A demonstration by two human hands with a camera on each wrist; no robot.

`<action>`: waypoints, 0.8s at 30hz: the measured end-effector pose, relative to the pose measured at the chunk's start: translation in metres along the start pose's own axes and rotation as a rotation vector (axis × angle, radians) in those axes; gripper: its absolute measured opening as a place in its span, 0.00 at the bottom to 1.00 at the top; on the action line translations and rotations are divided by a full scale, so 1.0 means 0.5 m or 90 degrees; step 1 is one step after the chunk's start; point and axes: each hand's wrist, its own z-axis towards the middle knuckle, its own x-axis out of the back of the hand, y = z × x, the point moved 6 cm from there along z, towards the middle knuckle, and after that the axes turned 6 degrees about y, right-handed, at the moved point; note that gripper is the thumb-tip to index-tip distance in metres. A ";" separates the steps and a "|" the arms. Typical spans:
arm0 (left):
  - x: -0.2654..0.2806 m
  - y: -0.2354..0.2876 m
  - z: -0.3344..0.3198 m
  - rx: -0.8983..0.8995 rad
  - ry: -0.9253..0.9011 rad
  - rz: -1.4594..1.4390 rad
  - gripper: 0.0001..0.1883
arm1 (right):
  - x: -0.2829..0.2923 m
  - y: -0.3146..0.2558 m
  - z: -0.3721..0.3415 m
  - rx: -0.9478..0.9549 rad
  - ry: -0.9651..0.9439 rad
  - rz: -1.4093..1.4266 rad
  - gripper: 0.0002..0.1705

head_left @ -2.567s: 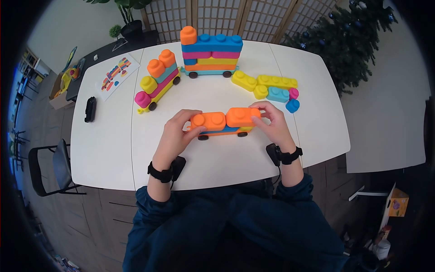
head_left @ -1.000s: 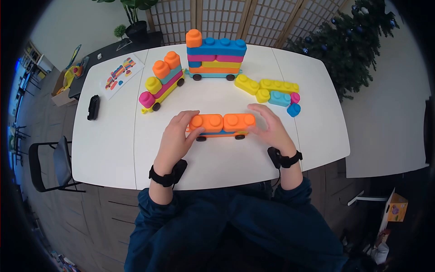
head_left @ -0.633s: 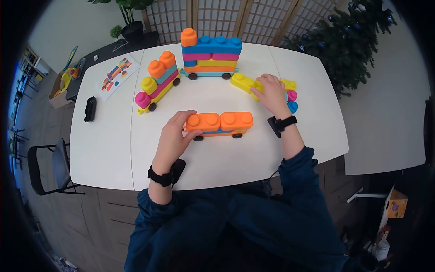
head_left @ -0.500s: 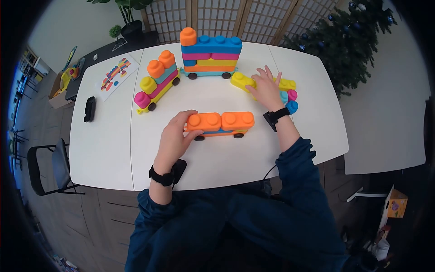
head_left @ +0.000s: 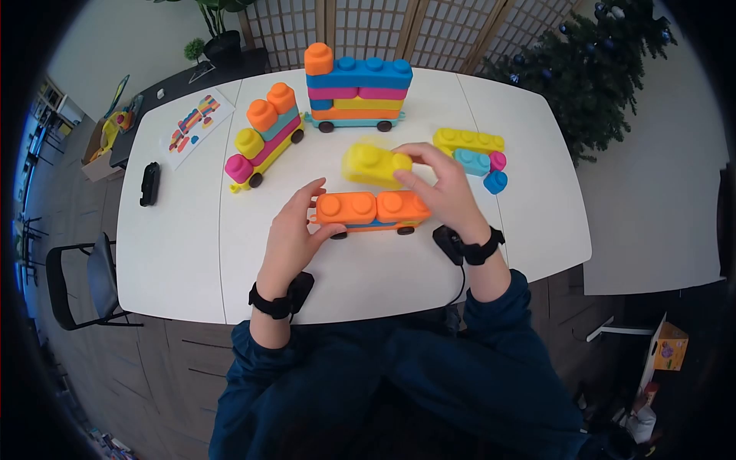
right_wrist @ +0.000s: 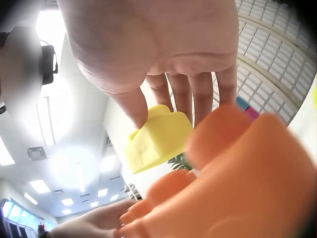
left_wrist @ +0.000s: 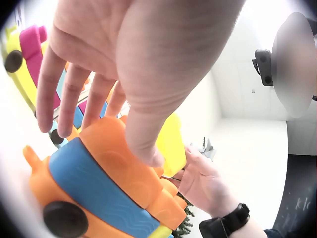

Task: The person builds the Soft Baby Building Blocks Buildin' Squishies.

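In the head view my right hand [head_left: 448,195] pinches a yellow building brick [head_left: 370,163], blurred, by its right end. The brick is above and just beyond the low wheeled wagon. Two orange bricks [head_left: 346,207] lie end to end along the wagon's top, over a blue brick [left_wrist: 99,183] and an orange base with dark wheels [left_wrist: 66,219]. At the wagon's left end my left hand [head_left: 294,222] has its thumb against the near side and its fingers, fairly straight and spread, on the far side. The right wrist view shows thumb and fingers on opposite sides of the yellow brick [right_wrist: 158,141].
Behind stands a tall block wagon [head_left: 358,92]; a stepped block wagon [head_left: 268,138] is at left. On the right lie a long yellow brick [head_left: 469,140], a light blue brick [head_left: 471,162] and small pink and blue ones. A picture sheet [head_left: 195,126] and black case [head_left: 150,184] lie left.
My right hand left the orange brick, reached to the loose pile, picked up the yellow brick and carried it left over the wagon. My left hand stayed at the wagon, its fingers now slightly more spread.
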 end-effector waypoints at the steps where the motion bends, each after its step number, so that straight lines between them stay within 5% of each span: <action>1: 0.006 0.002 0.000 0.032 0.006 -0.034 0.33 | -0.018 -0.024 -0.011 0.032 -0.035 0.010 0.16; 10: 0.039 0.013 0.005 -0.038 0.048 -0.127 0.20 | -0.086 -0.037 -0.040 0.030 -0.135 -0.002 0.18; 24: 0.022 -0.003 -0.005 0.020 0.022 -0.141 0.19 | -0.097 -0.024 -0.045 0.034 -0.163 -0.088 0.20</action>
